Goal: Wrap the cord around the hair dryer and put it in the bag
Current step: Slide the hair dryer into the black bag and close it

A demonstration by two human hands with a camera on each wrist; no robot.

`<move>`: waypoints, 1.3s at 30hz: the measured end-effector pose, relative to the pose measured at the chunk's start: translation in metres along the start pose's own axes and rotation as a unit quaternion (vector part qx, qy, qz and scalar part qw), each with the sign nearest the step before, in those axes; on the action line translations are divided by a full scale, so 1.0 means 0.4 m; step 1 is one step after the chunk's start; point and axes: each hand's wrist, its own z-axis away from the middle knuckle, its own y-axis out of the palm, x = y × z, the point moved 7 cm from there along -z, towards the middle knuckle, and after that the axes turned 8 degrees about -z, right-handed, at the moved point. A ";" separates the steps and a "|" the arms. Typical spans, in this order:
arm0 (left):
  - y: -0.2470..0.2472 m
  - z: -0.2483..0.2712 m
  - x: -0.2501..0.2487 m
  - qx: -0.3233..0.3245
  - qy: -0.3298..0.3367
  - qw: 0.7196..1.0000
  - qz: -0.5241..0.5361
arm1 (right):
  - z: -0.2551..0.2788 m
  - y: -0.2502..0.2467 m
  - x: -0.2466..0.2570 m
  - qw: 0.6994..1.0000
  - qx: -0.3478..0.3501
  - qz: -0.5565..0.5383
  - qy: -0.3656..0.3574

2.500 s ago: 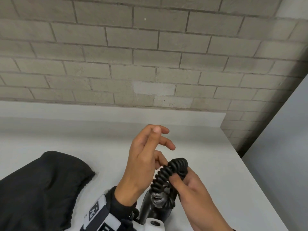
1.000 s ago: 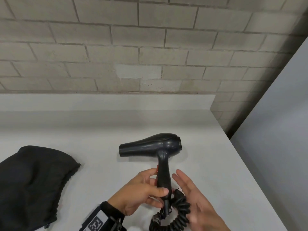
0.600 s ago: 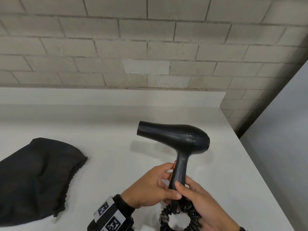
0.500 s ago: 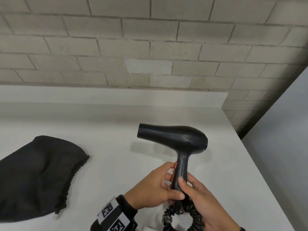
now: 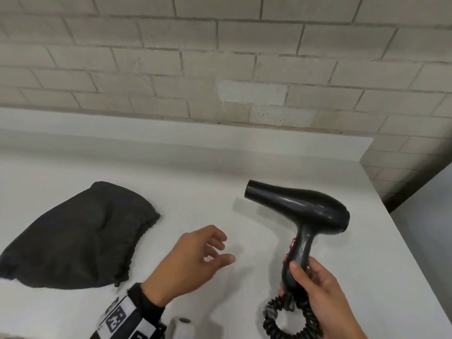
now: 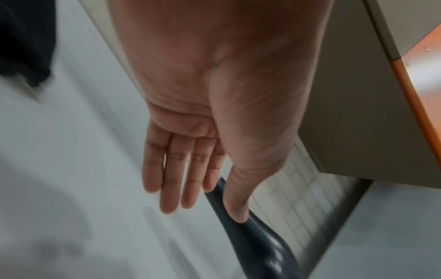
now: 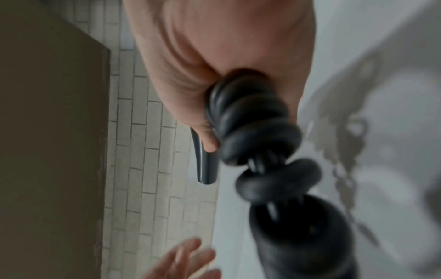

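My right hand [image 5: 325, 297] grips the hair dryer [image 5: 303, 216] handle plus coiled cord [image 5: 291, 316], near the table's [image 5: 195, 182] right edge. Left hand [image 5: 190, 263] loose, holding nothing (bag [image 5: 73, 238] lies far left, bare tabletop between).

The head view looks forward and down over the pale grey surface [image 5: 195, 192] toward a brick wall [image 5: 220, 57]. Each wrist view sits close behind its own hand, facing along the fingers. All three share the black plastic hair dryer [image 5: 300, 206] [image 6: 257, 243] [image 7: 205, 166].
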 end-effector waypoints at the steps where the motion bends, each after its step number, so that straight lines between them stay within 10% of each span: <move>1: -0.032 0.004 0.044 -0.041 -0.017 0.998 -0.037 | -0.004 -0.014 -0.007 1.000 -0.007 0.016 -0.003; 5: -0.153 0.025 0.231 -0.181 -0.100 0.956 -0.209 | 0.000 -0.048 -0.020 0.999 -0.018 0.048 -0.002; 14: -0.157 0.008 0.384 -0.018 -0.198 0.935 -0.294 | 0.020 -0.024 -0.007 0.997 -0.004 0.073 -0.023; 28: -0.099 -0.124 0.075 -0.040 -0.017 0.997 -0.064 | 0.037 0.067 0.030 0.995 0.038 0.082 -0.051; 39: -0.092 -0.190 -0.049 -0.092 -0.014 0.995 0.022 | 0.060 0.060 0.065 0.986 0.004 0.146 -0.076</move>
